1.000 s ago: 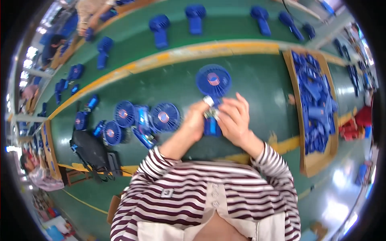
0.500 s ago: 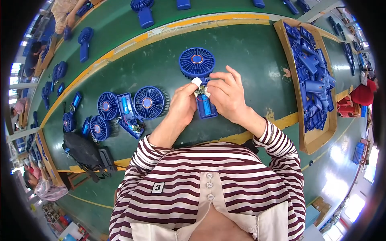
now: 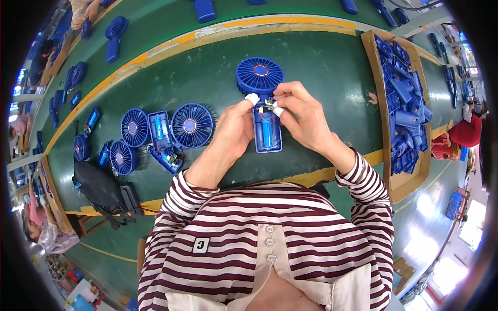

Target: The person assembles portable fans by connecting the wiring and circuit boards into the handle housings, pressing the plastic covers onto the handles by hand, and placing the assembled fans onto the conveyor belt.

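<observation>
A blue handheld fan [image 3: 259, 74] lies on the green bench in front of me, its round head pointing away. Its handle is open, and a blue cylindrical battery [image 3: 268, 131] with thin red wires shows inside the handle shell [image 3: 268, 150]. My left hand [image 3: 234, 128] grips the left side of the fan at the neck, a white cover on its thumb. Between the thumb and fingers of my right hand [image 3: 307, 118] is a small circuit board [image 3: 268, 104], held tilted at the top of the handle. The fingertips partly hide the board.
Several blue fans, including an opened one [image 3: 162, 136], lie at my left beside a black bag [image 3: 98, 185]. A cardboard box [image 3: 374, 67] of blue shells stands at the right. Beyond the yellow edge, fans [image 3: 114, 39] rest on a green belt, with other people farther off.
The right fingers have shifted at the board, which now sits tilted nearer the fan's neck, leaving the battery more exposed. Fans on the belt have moved up and rightward in view.
</observation>
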### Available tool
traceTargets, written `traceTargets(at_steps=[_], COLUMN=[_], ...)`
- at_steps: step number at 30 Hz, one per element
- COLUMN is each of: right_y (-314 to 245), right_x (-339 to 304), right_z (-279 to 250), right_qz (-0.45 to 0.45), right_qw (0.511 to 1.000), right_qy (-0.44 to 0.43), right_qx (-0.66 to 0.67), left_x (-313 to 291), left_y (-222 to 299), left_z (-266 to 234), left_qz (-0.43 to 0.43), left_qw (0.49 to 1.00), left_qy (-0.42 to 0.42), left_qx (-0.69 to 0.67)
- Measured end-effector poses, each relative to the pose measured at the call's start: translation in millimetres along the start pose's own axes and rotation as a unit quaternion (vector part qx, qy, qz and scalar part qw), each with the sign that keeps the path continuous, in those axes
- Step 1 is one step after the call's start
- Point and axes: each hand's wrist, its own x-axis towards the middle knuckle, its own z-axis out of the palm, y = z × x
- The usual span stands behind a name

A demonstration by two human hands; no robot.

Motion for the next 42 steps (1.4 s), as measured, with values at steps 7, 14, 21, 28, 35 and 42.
traceTargets(at_steps=[7, 14, 21, 28, 35, 42], right_y=[-1.2, 3.6, 5.8, 5.3, 4.7, -0.1], right_x=[1.4, 0.4, -0.9, 1.0, 5.5, 5.2], right_z=[4.3, 6.9, 6.3, 6.3, 4.9, 6.9], right_qz=[0.068, 0.011, -0.003, -0.015, -0.086, -0.141], right_qw=[0.996, 1.0, 1.0, 0.999, 0.994, 0.978], right_qy=[0.007, 0.009, -0.006, -0.031, -0.04, -0.049], right_qx=[0.061, 0.024, 0.013, 0.003, -0.053, -0.148], left_x=[-2.6, -4.7, -5.9, -1.6, -1.6, 1.5], left_y=[4.1, 5.9, 6.2, 3.1, 1.6, -3.0], left_z=[0.6, 1.8, 2.2, -7.7, -7.4, -13.0], left_qz=[-0.003, -0.007, -0.013, -0.018, -0.007, -0.024], left_qw=[1.0, 1.0, 1.0, 0.999, 1.0, 1.0], left_qy=[-0.011, -0.003, -0.013, -0.012, 0.018, 0.006], left_qx=[-0.009, 0.002, 0.009, 0.026, 0.024, 0.017])
